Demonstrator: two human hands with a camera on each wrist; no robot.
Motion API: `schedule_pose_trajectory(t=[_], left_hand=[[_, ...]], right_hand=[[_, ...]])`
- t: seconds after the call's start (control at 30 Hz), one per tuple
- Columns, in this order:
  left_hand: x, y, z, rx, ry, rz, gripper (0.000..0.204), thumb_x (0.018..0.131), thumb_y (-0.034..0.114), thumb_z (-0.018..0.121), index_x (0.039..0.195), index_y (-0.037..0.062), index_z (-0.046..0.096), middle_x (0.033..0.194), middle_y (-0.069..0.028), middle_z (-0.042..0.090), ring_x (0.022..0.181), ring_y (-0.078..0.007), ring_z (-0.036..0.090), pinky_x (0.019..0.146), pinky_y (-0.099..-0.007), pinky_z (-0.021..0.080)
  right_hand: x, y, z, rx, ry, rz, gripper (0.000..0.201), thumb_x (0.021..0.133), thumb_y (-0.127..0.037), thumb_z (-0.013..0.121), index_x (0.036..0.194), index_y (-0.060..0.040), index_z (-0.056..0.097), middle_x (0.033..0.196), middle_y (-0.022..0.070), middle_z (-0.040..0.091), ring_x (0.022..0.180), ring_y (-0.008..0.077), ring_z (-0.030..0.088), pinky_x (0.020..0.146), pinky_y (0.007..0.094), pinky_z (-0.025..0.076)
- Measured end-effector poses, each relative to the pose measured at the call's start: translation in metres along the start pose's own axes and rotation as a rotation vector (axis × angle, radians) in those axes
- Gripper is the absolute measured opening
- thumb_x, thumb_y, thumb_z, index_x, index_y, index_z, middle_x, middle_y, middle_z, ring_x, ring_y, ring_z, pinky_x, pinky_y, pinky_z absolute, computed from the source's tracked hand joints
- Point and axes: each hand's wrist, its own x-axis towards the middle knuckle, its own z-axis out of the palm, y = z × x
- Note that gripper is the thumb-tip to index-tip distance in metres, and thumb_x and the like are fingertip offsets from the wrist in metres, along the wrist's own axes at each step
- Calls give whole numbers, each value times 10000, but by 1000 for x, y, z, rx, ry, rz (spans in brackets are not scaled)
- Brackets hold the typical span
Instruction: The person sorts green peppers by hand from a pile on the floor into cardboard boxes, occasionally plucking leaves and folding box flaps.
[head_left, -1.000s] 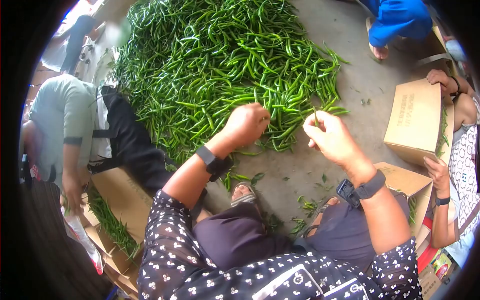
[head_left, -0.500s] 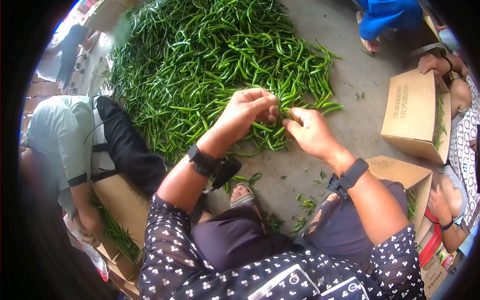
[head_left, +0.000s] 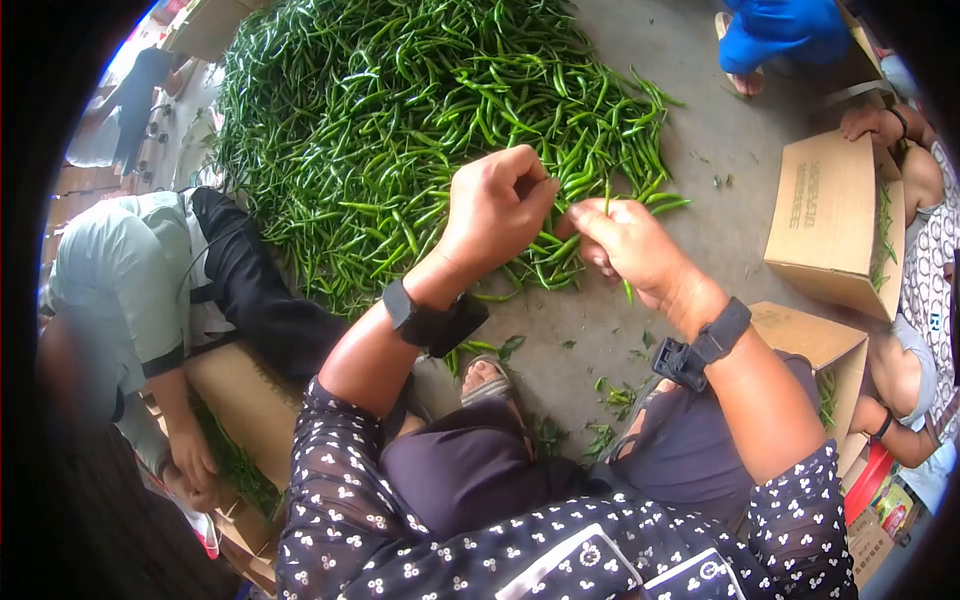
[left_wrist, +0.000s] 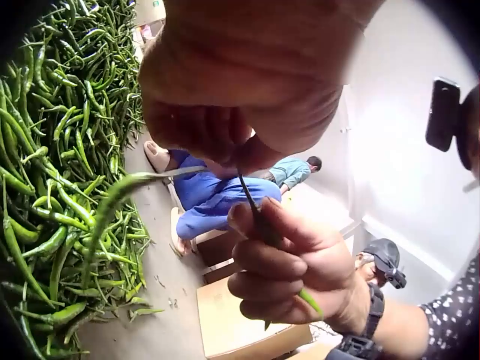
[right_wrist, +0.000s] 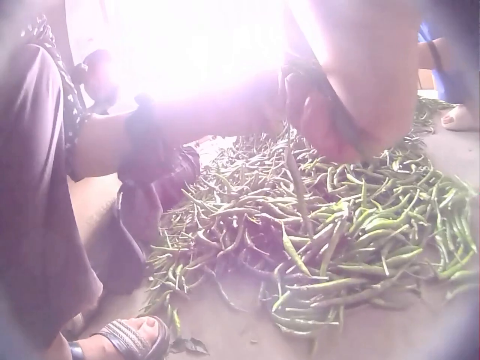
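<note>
Both hands are up at the near edge of a large heap of green chili peppers. My left hand pinches a chili pepper by its thin stem; the pepper hangs out blurred to the side in the left wrist view. Close beside it, my right hand has its fingers curled round another green chili pepper, whose dark stem points up toward the left hand. Glare washes out much of the right wrist view, where chili peppers lie below the hands.
Cardboard boxes with chili peppers stand at left and right, another box beside my right knee. A person in a pale shirt reaches into the left box. Leaf scraps lie between my sandalled feet.
My hands came together over the heap's near edge and now stand slightly apart, the left one raised. At right, the other person's lower hand has left the box.
</note>
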Motion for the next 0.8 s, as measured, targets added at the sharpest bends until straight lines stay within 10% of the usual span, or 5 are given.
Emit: schedule_pose_trajectory(t=[0.2, 0.37, 0.43, 0.5, 0.8], left_hand=[[6, 1, 10, 103, 108, 133, 133, 731, 75, 663, 687, 8, 557, 588, -88, 544, 485, -161, 486, 486, -277, 403], [13, 7, -11, -320, -165, -103, 69, 802, 66, 625, 806, 12, 582, 693, 22, 565, 607, -38, 505, 533, -216, 421], [12, 9, -14, -187, -147, -27, 92, 799, 38, 614, 888, 19, 603, 742, -17, 598, 606, -96, 555, 554, -246, 462], [12, 4, -13, 142, -144, 470, 131, 788, 42, 626, 918, 32, 625, 755, -68, 615, 619, -202, 602, 574, -310, 495], [4, 3, -7, 216, -152, 376, 100, 793, 66, 607, 881, 35, 640, 725, -122, 613, 634, -275, 618, 573, -333, 496]], right_hand=[[6, 7, -4, -134, 75, -80, 272, 921, -258, 463, 819, -50, 605, 545, -64, 412, 466, 29, 342, 417, 198, 264], [-5, -13, -10, -33, 52, 27, 246, 888, -251, 485, 762, -64, 582, 539, -61, 406, 456, 32, 333, 413, 199, 253], [-6, -16, -14, 17, 40, 62, 236, 877, -248, 490, 748, -69, 574, 537, -59, 402, 453, 34, 330, 413, 200, 250], [-7, -20, -16, -29, 22, 17, 228, 861, -249, 499, 741, -69, 571, 534, -58, 393, 449, 39, 327, 414, 203, 244], [-4, -11, -6, -170, 73, -79, 235, 855, -233, 502, 699, -72, 577, 536, -66, 403, 458, 28, 329, 417, 205, 237]])
